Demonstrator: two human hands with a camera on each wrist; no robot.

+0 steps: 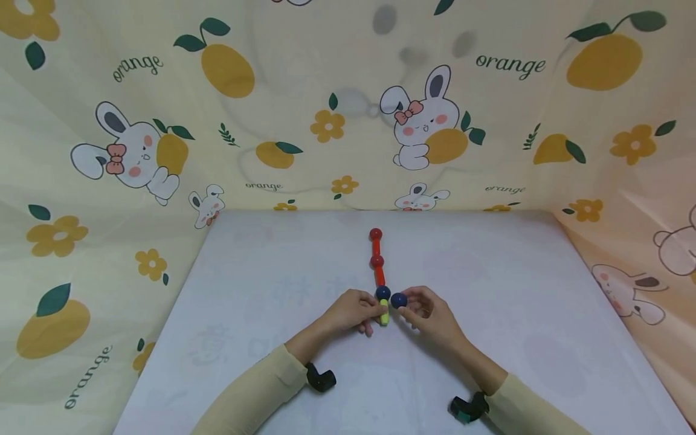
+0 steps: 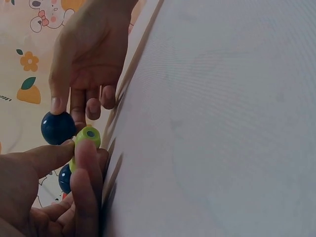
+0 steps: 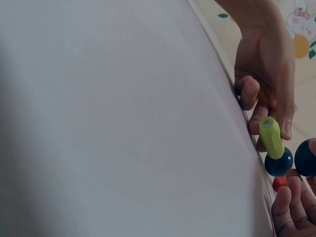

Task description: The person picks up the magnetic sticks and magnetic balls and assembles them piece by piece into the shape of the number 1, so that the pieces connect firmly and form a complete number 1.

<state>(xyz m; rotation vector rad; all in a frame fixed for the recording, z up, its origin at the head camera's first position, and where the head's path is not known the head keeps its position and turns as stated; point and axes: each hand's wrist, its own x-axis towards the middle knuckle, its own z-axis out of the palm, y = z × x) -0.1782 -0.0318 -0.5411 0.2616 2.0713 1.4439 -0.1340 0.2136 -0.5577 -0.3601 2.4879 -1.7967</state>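
Note:
A chain of balls and rods lies on the white table: a red ball (image 1: 376, 234), a red rod (image 1: 376, 248), a second red ball (image 1: 377, 261), another red rod (image 1: 379, 277), a blue ball (image 1: 383, 293) and a yellow-green rod (image 1: 384, 313) at the near end. My left hand (image 1: 350, 311) pinches the yellow-green rod (image 2: 89, 134) between thumb and fingers. Just right of the chain, my right hand (image 1: 432, 314) holds a loose blue ball (image 1: 399, 300) between thumb and fingers. In the right wrist view that ball (image 3: 306, 159) sits beside the chain's blue ball (image 3: 279, 163).
The white table (image 1: 489, 272) spreads around both hands. Behind it and at the sides hangs a cream cloth (image 1: 304, 72) printed with rabbits and oranges. A black wrist device (image 1: 321, 379) shows at the left wrist, another (image 1: 469, 408) at the right.

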